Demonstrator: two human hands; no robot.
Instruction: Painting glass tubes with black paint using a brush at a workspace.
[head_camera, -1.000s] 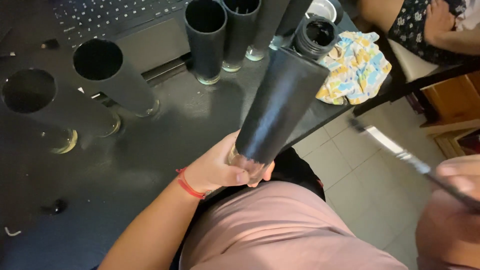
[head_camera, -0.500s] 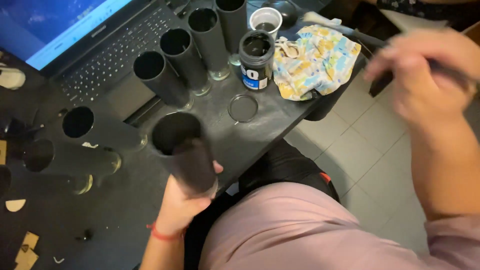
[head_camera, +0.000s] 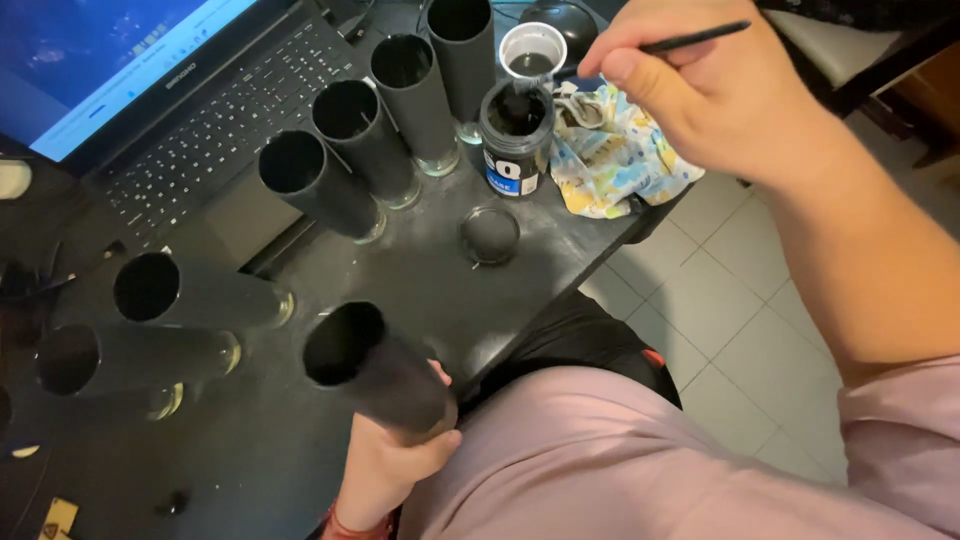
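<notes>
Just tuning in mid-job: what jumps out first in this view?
The right hand at the top holds a thin brush over an open jar of black paint, next to a patterned cloth. At bottom centre the left hand grips a black-painted tall glass, mouth towards the camera. More black glasses stand in a row beside the open laptop.

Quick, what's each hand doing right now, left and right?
Left hand: closed around a black tube.
Right hand: closed on a thin brush, its tip in the paint jar.
</notes>
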